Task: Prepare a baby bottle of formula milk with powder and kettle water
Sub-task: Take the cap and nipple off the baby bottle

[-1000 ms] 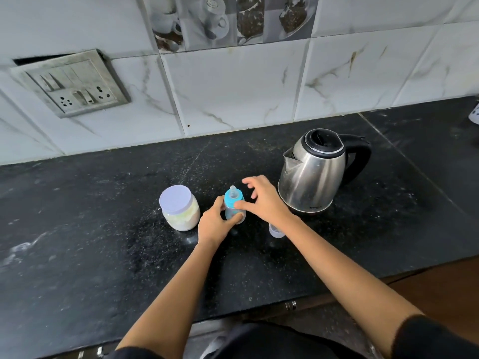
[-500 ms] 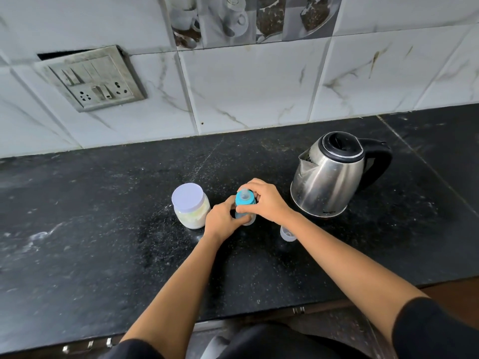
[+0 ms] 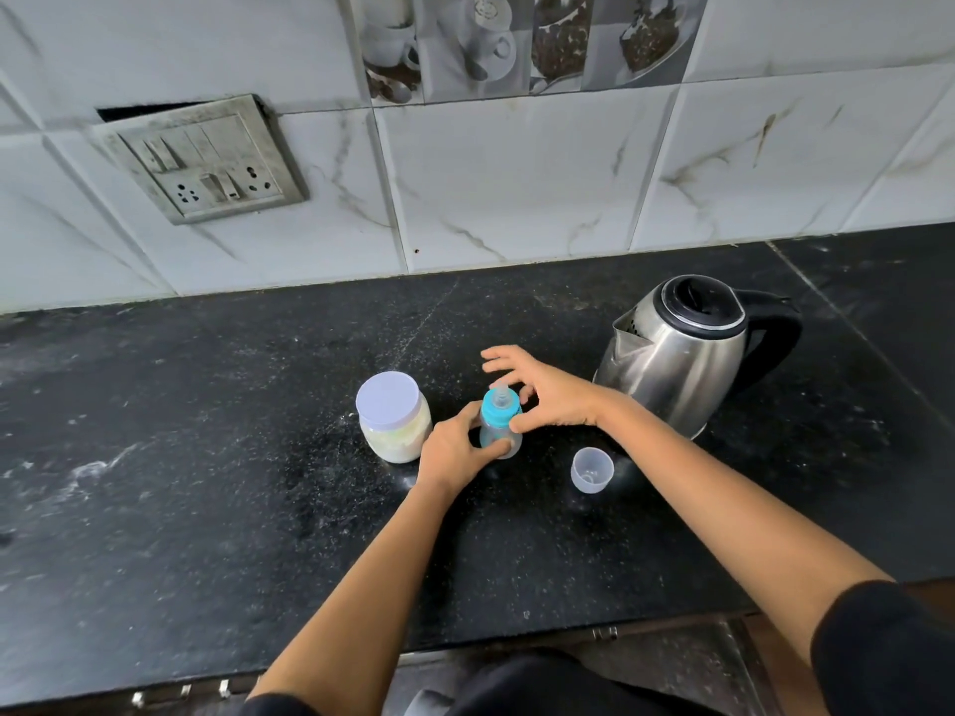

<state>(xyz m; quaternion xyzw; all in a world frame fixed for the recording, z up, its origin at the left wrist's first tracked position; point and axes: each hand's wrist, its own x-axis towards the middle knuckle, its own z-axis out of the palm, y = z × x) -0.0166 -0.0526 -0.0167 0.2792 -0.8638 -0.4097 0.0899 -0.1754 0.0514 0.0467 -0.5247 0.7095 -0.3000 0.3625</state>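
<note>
A small clear baby bottle [image 3: 497, 423] with a blue collar and teat stands upright on the black counter [image 3: 206, 457]. My left hand [image 3: 455, 449] is wrapped around its lower body. My right hand [image 3: 542, 392] hovers over the blue collar with fingers spread, thumb touching the collar's right side. A jar of pale formula powder [image 3: 394, 418] with a white lid stands just left of the bottle. The steel kettle [image 3: 682, 354] with black lid and handle stands to the right. The bottle's clear cap [image 3: 592, 469] lies mouth-up in front of the kettle.
A tiled wall [image 3: 517, 188] backs the counter, with a switch and socket plate [image 3: 206, 162] at upper left. The counter's front edge [image 3: 362, 669] runs along the bottom, with my dark clothing below it.
My right hand, closed over the blue collar half a second ago, has spread its fingers over it. The left hand has kept its grip on the bottle. The camera view has shifted.
</note>
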